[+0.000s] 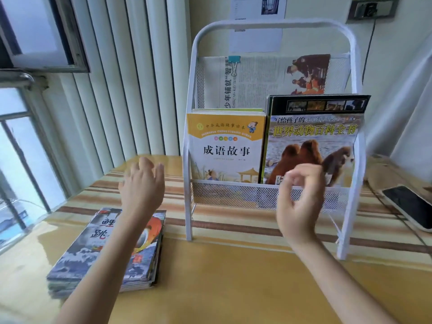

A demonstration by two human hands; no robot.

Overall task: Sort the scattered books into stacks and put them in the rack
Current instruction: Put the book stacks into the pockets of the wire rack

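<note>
Fingers (301, 176) curled empty before animal book (313, 141) (racked); stack (149, 260) under left forearm.

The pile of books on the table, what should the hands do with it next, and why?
Probably lower both hands and take hold of the pile of books. It lies flat on the table, outside the rack, while two sets already stand in the lower shelf. The left hand is open above the pile and the right hand holds nothing, so both look free to lift it.
</note>
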